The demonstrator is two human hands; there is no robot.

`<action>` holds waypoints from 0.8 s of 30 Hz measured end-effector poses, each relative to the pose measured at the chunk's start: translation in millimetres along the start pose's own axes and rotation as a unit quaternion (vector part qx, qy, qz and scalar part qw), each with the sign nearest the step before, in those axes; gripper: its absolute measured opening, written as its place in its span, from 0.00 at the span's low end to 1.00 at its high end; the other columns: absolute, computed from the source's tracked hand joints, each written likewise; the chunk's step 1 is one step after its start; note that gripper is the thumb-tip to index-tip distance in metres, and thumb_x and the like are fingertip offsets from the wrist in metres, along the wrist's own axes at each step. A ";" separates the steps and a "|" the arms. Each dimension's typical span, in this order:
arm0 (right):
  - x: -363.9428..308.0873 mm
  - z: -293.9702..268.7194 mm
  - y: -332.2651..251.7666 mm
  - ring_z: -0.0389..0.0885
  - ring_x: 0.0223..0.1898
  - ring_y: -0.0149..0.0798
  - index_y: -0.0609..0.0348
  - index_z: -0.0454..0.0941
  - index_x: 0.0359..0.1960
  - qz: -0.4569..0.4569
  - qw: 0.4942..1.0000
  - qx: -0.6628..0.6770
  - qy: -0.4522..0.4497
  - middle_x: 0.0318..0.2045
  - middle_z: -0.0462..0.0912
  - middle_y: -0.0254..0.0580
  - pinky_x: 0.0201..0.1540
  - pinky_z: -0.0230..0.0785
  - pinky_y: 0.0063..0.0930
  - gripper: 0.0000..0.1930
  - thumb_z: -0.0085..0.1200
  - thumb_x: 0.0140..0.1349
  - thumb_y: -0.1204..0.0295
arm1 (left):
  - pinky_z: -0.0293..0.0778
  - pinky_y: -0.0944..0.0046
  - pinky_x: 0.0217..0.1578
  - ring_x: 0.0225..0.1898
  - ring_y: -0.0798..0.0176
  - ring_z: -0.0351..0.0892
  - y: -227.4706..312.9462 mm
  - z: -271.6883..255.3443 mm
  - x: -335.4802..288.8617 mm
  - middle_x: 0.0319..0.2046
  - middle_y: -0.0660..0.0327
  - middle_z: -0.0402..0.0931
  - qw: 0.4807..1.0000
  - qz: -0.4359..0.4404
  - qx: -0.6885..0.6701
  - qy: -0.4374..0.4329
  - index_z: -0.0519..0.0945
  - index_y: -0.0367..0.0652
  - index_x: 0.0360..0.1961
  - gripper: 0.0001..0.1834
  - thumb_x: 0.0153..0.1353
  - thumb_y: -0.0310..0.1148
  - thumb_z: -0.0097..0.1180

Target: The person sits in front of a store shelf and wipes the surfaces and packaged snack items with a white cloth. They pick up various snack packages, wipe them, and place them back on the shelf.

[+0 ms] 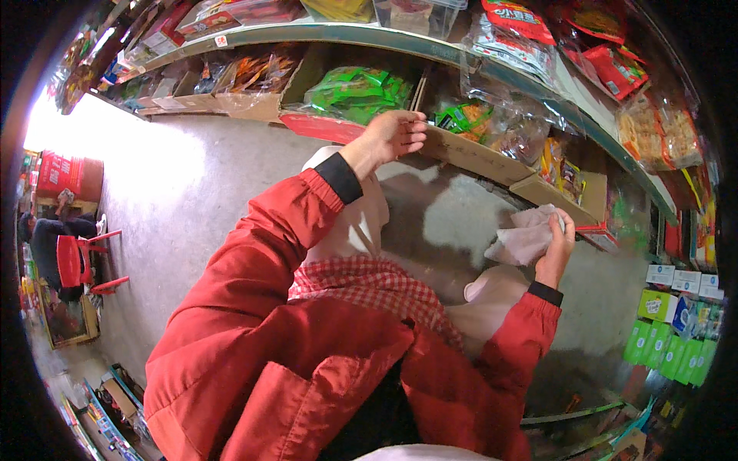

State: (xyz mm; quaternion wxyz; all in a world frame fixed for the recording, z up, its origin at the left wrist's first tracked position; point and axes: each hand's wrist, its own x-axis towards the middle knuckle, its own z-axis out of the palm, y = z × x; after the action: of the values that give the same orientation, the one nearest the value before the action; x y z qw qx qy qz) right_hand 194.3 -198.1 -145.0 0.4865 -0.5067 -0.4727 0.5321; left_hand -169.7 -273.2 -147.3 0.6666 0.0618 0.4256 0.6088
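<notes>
My left hand (pixel 393 135) reaches to the lower shelf, its fingers bent around the left front corner of an open cardboard box (pixel 475 157). Inside that box lie a green packet (pixel 463 117) and clear plastic bags (pixel 516 135). In my right hand (pixel 559 244) is a crumpled, pale pinkish cloth (pixel 523 235), pinched between thumb and fingers. The cloth hangs just in front of the boxes at the right. Left of my left hand, another box with a red front edge (pixel 319 127) holds a heap of green packets (pixel 359 90).
Above the boxes runs a shelf edge (pixel 338 32) loaded with bagged goods. Green and white cartons (pixel 669 347) are stacked at the right. A red stool (pixel 77 261) stands far left beside a seated person (pixel 48 244). Concrete floor (pixel 169 223) lies below.
</notes>
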 end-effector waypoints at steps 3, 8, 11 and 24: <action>-2.3 3.2 0.8 0.72 0.39 0.28 0.56 0.73 0.40 0.003 1.000 0.005 0.005 0.37 0.76 0.33 0.43 0.65 0.21 0.08 0.52 0.59 0.72 | 0.72 0.63 0.36 0.30 0.65 0.73 -13.8 15.9 5.1 0.28 0.64 0.73 0.996 0.008 0.082 0.024 0.74 0.43 0.37 0.07 0.59 0.32 0.49; -1.5 8.4 4.9 0.71 0.38 0.28 0.60 0.73 0.40 -0.028 0.998 -0.053 0.007 0.36 0.75 0.34 0.43 0.64 0.23 0.09 0.52 0.59 0.71 | 0.69 0.71 0.32 0.28 0.73 0.73 -40.3 44.6 11.9 0.29 0.68 0.77 0.954 0.024 0.294 -0.051 0.77 0.45 0.35 0.07 0.58 0.35 0.53; -0.8 9.5 10.6 0.71 0.39 0.29 0.62 0.73 0.40 -0.046 0.993 -0.106 -0.001 0.37 0.75 0.35 0.44 0.64 0.23 0.10 0.53 0.59 0.70 | 0.65 0.74 0.30 0.27 0.76 0.70 -59.4 54.3 12.8 0.27 0.69 0.77 0.922 0.077 0.364 -0.110 0.80 0.45 0.29 0.11 0.58 0.41 0.55; -5.8 25.7 14.7 0.71 0.37 0.26 0.59 0.74 0.39 -0.015 0.997 -0.050 -0.056 0.36 0.76 0.32 0.42 0.63 0.20 0.08 0.53 0.58 0.72 | 0.69 0.62 0.41 0.40 0.59 0.72 -88.5 76.7 17.8 0.30 0.60 0.74 0.779 0.253 0.540 -0.197 0.79 0.45 0.32 0.13 0.49 0.40 0.64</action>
State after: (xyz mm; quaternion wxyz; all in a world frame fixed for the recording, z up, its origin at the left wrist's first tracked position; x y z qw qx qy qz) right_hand 168.1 -205.3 -158.2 0.4413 -0.4923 -0.5326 0.5284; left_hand -55.1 -246.6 -160.9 0.4156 0.6352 0.5132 0.4005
